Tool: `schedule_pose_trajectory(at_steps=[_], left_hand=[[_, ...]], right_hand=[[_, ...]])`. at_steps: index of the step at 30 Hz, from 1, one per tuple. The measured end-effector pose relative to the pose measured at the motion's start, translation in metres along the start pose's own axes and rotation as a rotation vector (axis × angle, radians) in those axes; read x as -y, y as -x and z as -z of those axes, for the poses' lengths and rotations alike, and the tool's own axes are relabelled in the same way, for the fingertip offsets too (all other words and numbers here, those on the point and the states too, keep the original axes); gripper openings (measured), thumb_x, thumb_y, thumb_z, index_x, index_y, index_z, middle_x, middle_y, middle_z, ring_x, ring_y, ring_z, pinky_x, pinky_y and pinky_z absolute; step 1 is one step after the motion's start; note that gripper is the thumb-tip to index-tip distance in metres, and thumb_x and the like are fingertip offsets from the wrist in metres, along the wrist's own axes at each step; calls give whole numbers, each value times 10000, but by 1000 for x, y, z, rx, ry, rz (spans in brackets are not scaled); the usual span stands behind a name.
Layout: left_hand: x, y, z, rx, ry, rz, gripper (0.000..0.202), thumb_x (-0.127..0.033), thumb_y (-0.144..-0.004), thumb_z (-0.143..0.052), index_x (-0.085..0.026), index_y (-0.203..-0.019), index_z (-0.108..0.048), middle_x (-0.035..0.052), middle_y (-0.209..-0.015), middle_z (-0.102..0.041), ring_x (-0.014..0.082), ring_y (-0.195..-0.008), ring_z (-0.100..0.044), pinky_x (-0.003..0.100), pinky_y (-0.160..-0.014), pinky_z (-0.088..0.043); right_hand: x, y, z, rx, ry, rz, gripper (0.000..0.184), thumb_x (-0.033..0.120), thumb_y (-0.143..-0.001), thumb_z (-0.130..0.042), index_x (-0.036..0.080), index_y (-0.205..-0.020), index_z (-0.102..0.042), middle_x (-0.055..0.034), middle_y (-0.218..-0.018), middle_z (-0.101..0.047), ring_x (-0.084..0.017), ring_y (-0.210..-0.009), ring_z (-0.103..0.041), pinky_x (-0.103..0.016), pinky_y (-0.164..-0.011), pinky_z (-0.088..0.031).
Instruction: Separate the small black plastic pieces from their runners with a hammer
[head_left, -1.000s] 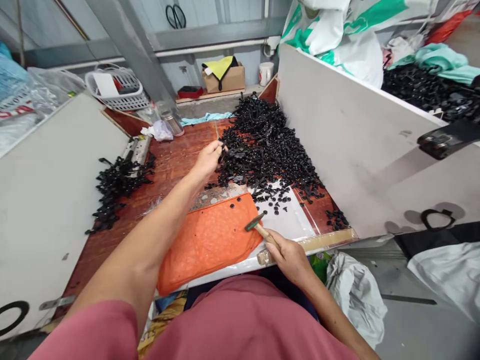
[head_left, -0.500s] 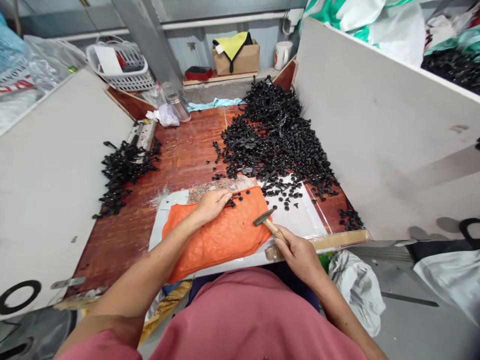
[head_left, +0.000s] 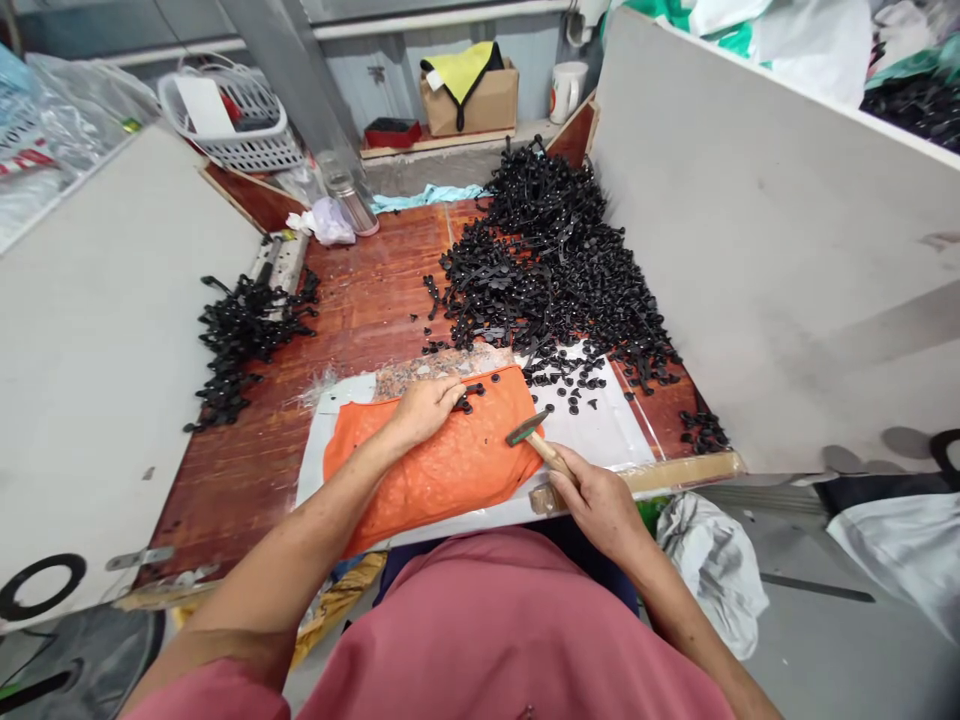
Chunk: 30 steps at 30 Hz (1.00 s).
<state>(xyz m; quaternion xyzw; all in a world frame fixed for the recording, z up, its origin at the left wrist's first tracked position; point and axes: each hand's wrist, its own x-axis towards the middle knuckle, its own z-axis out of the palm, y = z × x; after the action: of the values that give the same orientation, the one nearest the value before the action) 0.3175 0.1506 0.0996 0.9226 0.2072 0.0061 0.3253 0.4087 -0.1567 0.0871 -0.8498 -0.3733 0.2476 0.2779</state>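
My left hand (head_left: 424, 406) rests on an orange cloth (head_left: 442, 470) with its fingers pinched on a small black plastic piece (head_left: 469, 395) at the cloth's far edge. My right hand (head_left: 600, 505) grips the wooden handle of a small hammer (head_left: 534, 437), whose dark head hovers just above the cloth's right edge. Beyond the cloth, a big heap of black plastic parts (head_left: 547, 270) covers the right of the wooden table (head_left: 375, 300). Loose black bits (head_left: 577, 385) lie on a white sheet beside the hammer.
A smaller pile of black parts (head_left: 244, 335) lies at the table's left. White boards (head_left: 750, 250) wall in both sides. At the back stand a white basket (head_left: 232, 120), a metal flask (head_left: 352, 205), a cardboard box (head_left: 469, 95) and a mug (head_left: 566, 90). A white bag (head_left: 712, 570) hangs by my right knee.
My left hand drew back from the big heap to the orange cloth, bringing a black piece with it. The right hand and hammer barely moved.
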Motion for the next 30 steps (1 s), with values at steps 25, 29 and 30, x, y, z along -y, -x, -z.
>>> schedule_pose_trajectory(at_steps=[25,29,30], left_hand=[[1,-3,0,-1,-15,70,378,-398,-941,-455,-206,-683,-654,18,-660,-663,176,-616,-532,275,-612,-299],[1,-3,0,3,20,79,382,-385,-953,-455,-207,-704,-684,22,-666,-693,180,-624,-564,267,-602,-308],[0,-3,0,1,26,85,382,-385,-956,-458,-209,-705,-686,22,-664,-693,181,-626,-570,267,-607,-313]], right_hand=[[42,-39,40,-149,151,211,520,324,-1063,-414,324,-1581,-466,-58,-1116,-799,-222,-899,-757,-305,-790,-545],[61,-59,48,-185,350,248,542,325,-1055,-454,365,-1595,-430,-25,-938,-802,-196,-755,-730,-274,-691,-515],[63,-61,49,-185,376,258,541,329,-1053,-463,371,-1592,-435,-22,-938,-801,-197,-752,-727,-272,-677,-509]])
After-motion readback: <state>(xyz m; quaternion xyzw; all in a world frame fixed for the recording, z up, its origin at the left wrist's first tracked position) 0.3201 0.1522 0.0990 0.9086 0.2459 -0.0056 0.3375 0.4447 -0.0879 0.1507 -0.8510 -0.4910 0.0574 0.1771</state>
